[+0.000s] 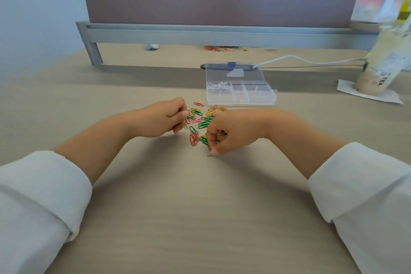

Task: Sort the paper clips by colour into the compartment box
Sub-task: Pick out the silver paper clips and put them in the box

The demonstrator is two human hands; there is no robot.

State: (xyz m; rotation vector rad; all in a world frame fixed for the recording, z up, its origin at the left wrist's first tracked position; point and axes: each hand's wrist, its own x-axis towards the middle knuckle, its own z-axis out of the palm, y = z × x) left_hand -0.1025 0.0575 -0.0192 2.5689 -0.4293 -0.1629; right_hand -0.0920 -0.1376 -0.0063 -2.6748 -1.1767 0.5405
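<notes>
Fingers point(181, 115) curled around paper clips point(185, 123)

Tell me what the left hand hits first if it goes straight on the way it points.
Probably the loose pile of coloured paper clips, just beyond the fingers of the left hand, which pinch a few pinkish clips. The compartment box lies farther on. Height above the desk is unclear.

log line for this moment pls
left grip: holds bunch of clips | right grip: pinches pale clip on table | compartment box: open, white clips in far-left compartment | loose pile: mixed colours, unsorted
</notes>
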